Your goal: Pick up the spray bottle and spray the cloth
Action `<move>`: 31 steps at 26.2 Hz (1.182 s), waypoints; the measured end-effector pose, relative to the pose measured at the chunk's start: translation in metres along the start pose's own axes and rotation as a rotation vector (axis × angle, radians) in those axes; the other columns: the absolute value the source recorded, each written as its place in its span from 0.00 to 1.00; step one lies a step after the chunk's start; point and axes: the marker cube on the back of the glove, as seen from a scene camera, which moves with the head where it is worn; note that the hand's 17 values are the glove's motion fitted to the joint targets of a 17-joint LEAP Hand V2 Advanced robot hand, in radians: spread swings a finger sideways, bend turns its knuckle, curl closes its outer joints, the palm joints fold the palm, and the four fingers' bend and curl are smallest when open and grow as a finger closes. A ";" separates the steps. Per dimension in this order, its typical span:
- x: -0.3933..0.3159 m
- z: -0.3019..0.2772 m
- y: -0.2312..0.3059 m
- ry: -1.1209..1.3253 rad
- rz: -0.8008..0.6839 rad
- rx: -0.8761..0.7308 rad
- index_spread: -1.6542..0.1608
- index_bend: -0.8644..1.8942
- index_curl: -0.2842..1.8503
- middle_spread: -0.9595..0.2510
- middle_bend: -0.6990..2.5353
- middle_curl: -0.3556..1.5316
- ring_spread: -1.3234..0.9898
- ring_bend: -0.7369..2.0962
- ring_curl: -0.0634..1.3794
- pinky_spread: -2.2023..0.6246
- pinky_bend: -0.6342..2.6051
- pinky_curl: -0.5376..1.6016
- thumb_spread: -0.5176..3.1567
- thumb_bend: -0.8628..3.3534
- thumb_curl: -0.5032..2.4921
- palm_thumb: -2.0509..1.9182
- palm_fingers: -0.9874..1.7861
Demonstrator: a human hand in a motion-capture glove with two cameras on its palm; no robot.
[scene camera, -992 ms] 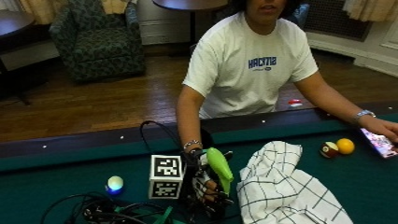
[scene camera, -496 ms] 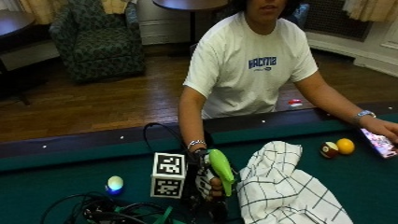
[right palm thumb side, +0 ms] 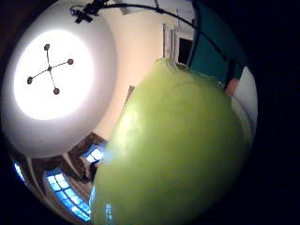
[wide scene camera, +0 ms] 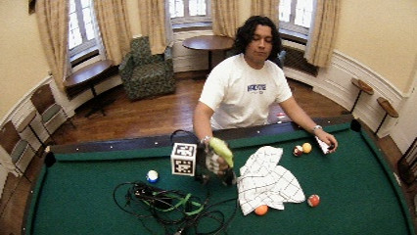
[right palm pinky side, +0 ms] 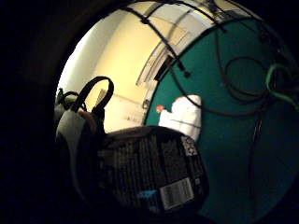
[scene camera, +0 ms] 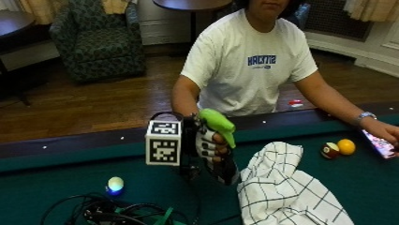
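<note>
While fingers (scene camera: 215, 149) wrap spray bottle (scene camera: 217, 123) | cloth (scene camera: 284, 187) just beside

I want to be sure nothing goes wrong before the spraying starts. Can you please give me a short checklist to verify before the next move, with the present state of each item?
1. Spray bottle held: ok, the gloved right hand grips it, lifted off the table.
2. Cloth within range: ok, it lies on the felt right beside the bottle.
3. Nozzle aimed at the cloth: cannot tell; the green head leans toward the cloth side, but the opening is not visible.
4. Finger on the trigger: cannot tell.
5. Cables clear of the spray path: ok, they lie on the far side of the hand from the cloth.
</note>
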 end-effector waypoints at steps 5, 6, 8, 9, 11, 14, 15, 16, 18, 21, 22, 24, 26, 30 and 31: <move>-0.076 -0.007 -0.009 0.025 -0.073 -0.083 0.76 0.46 0.39 0.63 0.42 0.48 0.48 0.48 0.37 0.70 0.31 0.41 0.25 0.21 0.37 0.74 0.87; -0.090 -0.007 -0.012 0.036 -0.086 -0.098 0.76 0.46 0.39 0.63 0.42 0.48 0.48 0.48 0.37 0.70 0.31 0.41 0.24 0.21 0.37 0.75 0.87; -0.116 -0.007 -0.017 0.064 -0.097 -0.126 0.76 0.46 0.39 0.63 0.42 0.48 0.48 0.49 0.37 0.69 0.31 0.42 0.24 0.21 0.37 0.75 0.87; -0.128 -0.006 -0.020 0.080 -0.095 -0.141 0.77 0.46 0.40 0.63 0.42 0.48 0.48 0.49 0.37 0.69 0.31 0.42 0.23 0.20 0.38 0.75 0.87; -0.150 -0.002 -0.024 0.107 -0.081 -0.164 0.77 0.46 0.40 0.63 0.42 0.49 0.48 0.49 0.38 0.69 0.32 0.42 0.23 0.20 0.38 0.75 0.86; -0.175 0.010 -0.030 0.143 -0.043 -0.165 0.77 0.47 0.40 0.63 0.43 0.49 0.48 0.49 0.38 0.69 0.32 0.42 0.22 0.20 0.39 0.75 0.86; -0.180 0.015 -0.031 0.160 -0.026 -0.164 0.77 0.47 0.40 0.63 0.43 0.49 0.48 0.49 0.38 0.69 0.32 0.43 0.22 0.20 0.39 0.75 0.86; -0.184 0.021 -0.033 0.181 -0.005 -0.164 0.77 0.47 0.40 0.63 0.43 0.49 0.48 0.50 0.38 0.69 0.32 0.43 0.22 0.20 0.39 0.75 0.86; -0.187 0.033 -0.038 0.228 0.045 -0.174 0.77 0.47 0.41 0.62 0.43 0.49 0.48 0.50 0.38 0.69 0.32 0.43 0.22 0.20 0.39 0.75 0.86; -0.182 0.053 -0.046 0.288 0.129 -0.223 0.77 0.47 0.41 0.63 0.43 0.49 0.48 0.50 0.38 0.69 0.32 0.43 0.22 0.20 0.40 0.75 0.86; -0.178 0.060 -0.048 0.302 0.158 -0.244 0.77 0.47 0.41 0.63 0.43 0.49 0.48 0.50 0.38 0.69 0.32 0.43 0.21 0.20 0.40 0.75 0.85; -0.166 0.075 -0.050 0.326 0.222 -0.290 0.77 0.47 0.41 0.63 0.43 0.49 0.48 0.50 0.38 0.69 0.33 0.43 0.21 0.20 0.40 0.75 0.85; -0.150 0.092 -0.050 0.355 0.298 -0.339 0.77 0.47 0.41 0.62 0.43 0.49 0.48 0.50 0.38 0.69 0.33 0.43 0.21 0.20 0.40 0.75 0.85; -0.115 0.122 -0.044 0.432 0.447 -0.433 0.76 0.47 0.41 0.62 0.44 0.49 0.48 0.50 0.39 0.69 0.33 0.43 0.21 0.20 0.41 0.75 0.85; -0.106 0.129 -0.042 0.452 0.481 -0.453 0.76 0.47 0.41 0.62 0.44 0.49 0.48 0.50 0.39 0.69 0.33 0.43 0.21 0.20 0.41 0.75 0.85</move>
